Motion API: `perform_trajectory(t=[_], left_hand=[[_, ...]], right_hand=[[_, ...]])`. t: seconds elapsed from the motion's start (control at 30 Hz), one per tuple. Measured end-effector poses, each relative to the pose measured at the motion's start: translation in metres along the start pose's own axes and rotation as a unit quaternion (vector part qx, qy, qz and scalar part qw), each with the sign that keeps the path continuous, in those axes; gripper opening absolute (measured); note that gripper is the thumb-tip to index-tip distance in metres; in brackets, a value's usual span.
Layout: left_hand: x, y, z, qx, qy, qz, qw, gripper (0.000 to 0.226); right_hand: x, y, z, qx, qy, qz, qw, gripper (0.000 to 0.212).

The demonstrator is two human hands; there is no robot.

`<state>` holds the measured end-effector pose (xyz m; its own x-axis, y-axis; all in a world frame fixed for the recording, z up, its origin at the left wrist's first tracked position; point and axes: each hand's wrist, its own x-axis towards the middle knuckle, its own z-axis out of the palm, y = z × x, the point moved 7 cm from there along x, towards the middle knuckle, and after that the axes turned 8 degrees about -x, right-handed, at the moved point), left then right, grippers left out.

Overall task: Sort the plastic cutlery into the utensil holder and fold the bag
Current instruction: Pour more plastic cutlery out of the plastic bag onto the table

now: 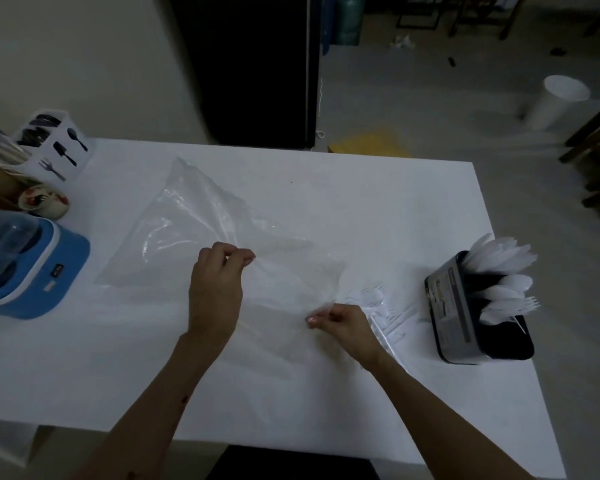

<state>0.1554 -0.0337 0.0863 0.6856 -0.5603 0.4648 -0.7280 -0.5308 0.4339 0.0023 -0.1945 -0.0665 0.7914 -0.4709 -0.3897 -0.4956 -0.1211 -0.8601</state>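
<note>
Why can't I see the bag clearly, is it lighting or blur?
Head view: dim light; the clear bag shows only by glare streaks against the white table; loose forks blend in likewise; wide-angle distortion bends the table edges; both hands look reasonably sharp.

No words or numbers can be read anywhere. The white cutlery box (54,147) at the far left of the surface bears black pictures of a spoon, a spatula-like tool and a fork as signs. The label (449,308) on the side of the black utensil holder (478,317) at the right, and the small dark display (57,271) on the blue appliance (32,268) at the left, are too blurred to read.
</note>
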Motion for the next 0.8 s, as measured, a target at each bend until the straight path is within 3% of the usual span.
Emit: perform_trajectory(t=[0.13,0.2,0.3,0.37,0.47,0.57,0.7,0.77,0.8], left_hand=[[-0.005,-0.019,0.006,-0.011,-0.013,-0.045,0.999,0.019],[-0.009,-0.026,0.008,-0.018,-0.016,-0.067,0.997,0.019],[-0.012,-0.037,0.01,-0.012,-0.008,-0.096,0.995,0.017],[-0.015,-0.049,0.013,-0.022,0.004,-0.143,0.989,0.015],[-0.017,-0.065,0.02,-0.04,0.007,-0.168,0.985,0.014],[-0.017,-0.076,0.024,-0.046,0.006,-0.175,0.983,0.014],[-0.015,-0.087,0.035,-0.051,-0.013,-0.187,0.981,0.014],[-0.017,-0.094,0.04,-0.056,-0.02,-0.196,0.979,0.015],[-0.019,-0.099,0.043,-0.06,-0.022,-0.207,0.976,0.015]], right_hand=[[-0.002,-0.005,0.005,0.032,-0.06,0.007,0.998,0.021],[-0.001,-0.004,0.007,0.038,-0.074,0.011,0.997,0.022],[0.005,-0.004,0.001,0.018,0.001,-0.011,1.0,0.018],[0.012,-0.011,-0.004,-0.105,0.076,-0.081,0.988,0.03],[0.03,-0.019,0.025,-0.388,0.022,-0.237,0.89,0.054],[0.043,-0.016,0.053,-0.506,-0.059,-0.315,0.801,0.081],[0.053,-0.033,0.062,-0.508,-0.052,-0.377,0.773,0.114],[0.059,-0.031,0.062,-0.532,-0.062,-0.345,0.771,0.107],[0.06,-0.03,0.062,-0.549,-0.07,-0.327,0.766,0.091]])
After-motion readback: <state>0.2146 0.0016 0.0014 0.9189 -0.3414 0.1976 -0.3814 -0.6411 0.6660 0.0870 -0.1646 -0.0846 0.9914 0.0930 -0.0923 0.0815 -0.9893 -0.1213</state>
